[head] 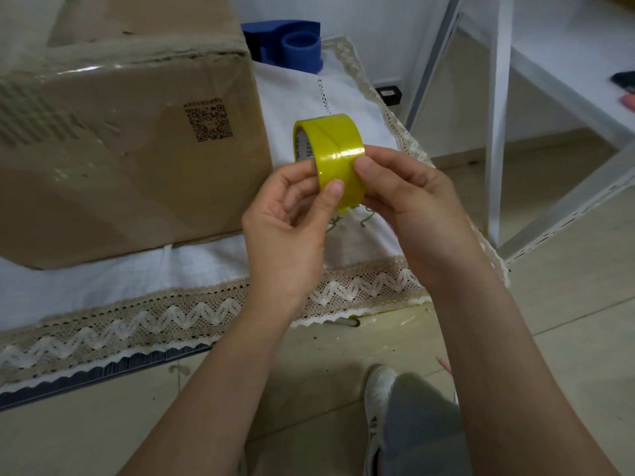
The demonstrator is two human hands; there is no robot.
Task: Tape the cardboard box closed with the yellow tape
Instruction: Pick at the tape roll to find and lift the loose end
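We are holding the yellow tape [328, 149] up in front of us w/ both hands, over the right part of the counter [192, 269]. We are keeping it in the air so we can turn it and look for the loose end.

Our left hand [285, 231] is gripping the roll from the near-left side. Its thumb is pressing flat on the shiny outside, and the other fingers are curling in behind, so the roll is not slipping. Our right hand [412, 197] is coming in from the right. Its thumb tip is pushing on the tape edge, prob. feeling for the end to peel. The rest of its fingers are tucked behind the roll, so we cannot tell just how they are sitting. A tiny yellow tab is poking out under the roll; it may be the loose end.

The cardboard box [120, 142] is sitting on the counter to the left, just beside our hands but not touching them. We are not seeing any yellow tape on it, so the taping is not yet begun. It is close, so we are not needing to reach far.

A blue tape holder [288, 42] is standing at the far side, behind the box corner. It is empty, w/ no roll on it.
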